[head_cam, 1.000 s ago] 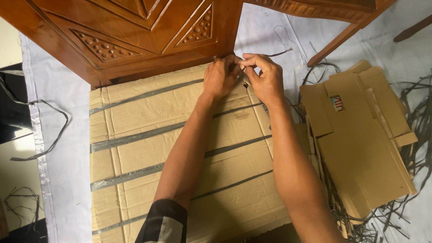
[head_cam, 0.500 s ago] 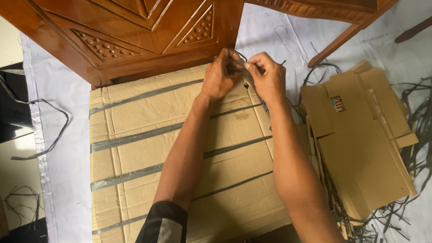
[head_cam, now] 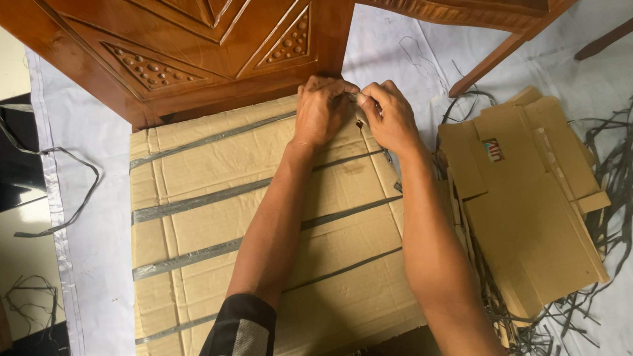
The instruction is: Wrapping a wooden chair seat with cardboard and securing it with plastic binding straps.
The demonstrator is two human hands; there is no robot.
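Note:
A large flat cardboard sheet (head_cam: 217, 217) lies in front of me, crossed by several grey straps (head_cam: 198, 200). At its far right corner my left hand (head_cam: 322, 109) and my right hand (head_cam: 390, 117) meet, fingers pinched together on the end of one grey strap (head_cam: 356, 99). Both hands press close against each other beside the carved wooden panel (head_cam: 191, 49). The strap end between the fingertips is mostly hidden.
A stack of flattened cardboard pieces (head_cam: 527, 198) lies to the right on a tangle of loose grey straps (head_cam: 613, 165). A white cloth (head_cam: 92, 217) covers the floor. A wooden furniture leg (head_cam: 491, 62) slants at the upper right. One loose strap (head_cam: 72, 178) curls at the left.
The hands have closed together again on the strap end and dropped slightly toward the cardboard corner; the strap tail that stuck out to the right is no longer seen.

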